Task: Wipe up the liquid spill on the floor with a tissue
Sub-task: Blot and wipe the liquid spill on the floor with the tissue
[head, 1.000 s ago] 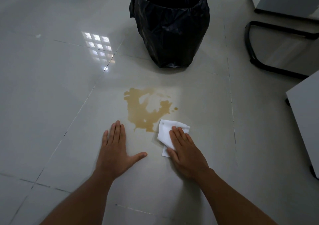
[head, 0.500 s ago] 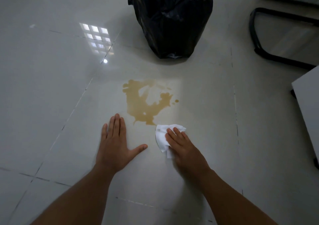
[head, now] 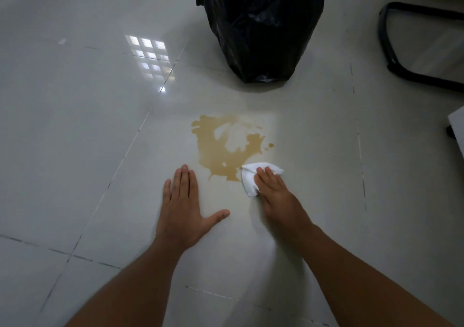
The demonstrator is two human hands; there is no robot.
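Observation:
A brown liquid spill (head: 213, 151) spreads over the pale tiled floor (head: 75, 125), with bare patches in its middle. A white tissue (head: 248, 181) lies crumpled at the spill's near right edge, touching it. My right hand (head: 276, 196) presses down on the tissue, fingers over its top, so most of it is hidden. My left hand (head: 183, 211) rests flat on the floor just left of and below the spill, fingers together and thumb spread, holding nothing.
A bin lined with a black bag (head: 261, 25) stands on the floor just beyond the spill. A black chair frame (head: 391, 55) sits at the far right. A grey furniture edge (head: 457, 125) juts in at the right border.
My right hand has bunched the tissue smaller and pushed it forward against the spill's near edge. The left hand stays planted. The view has shifted closer to the bin.

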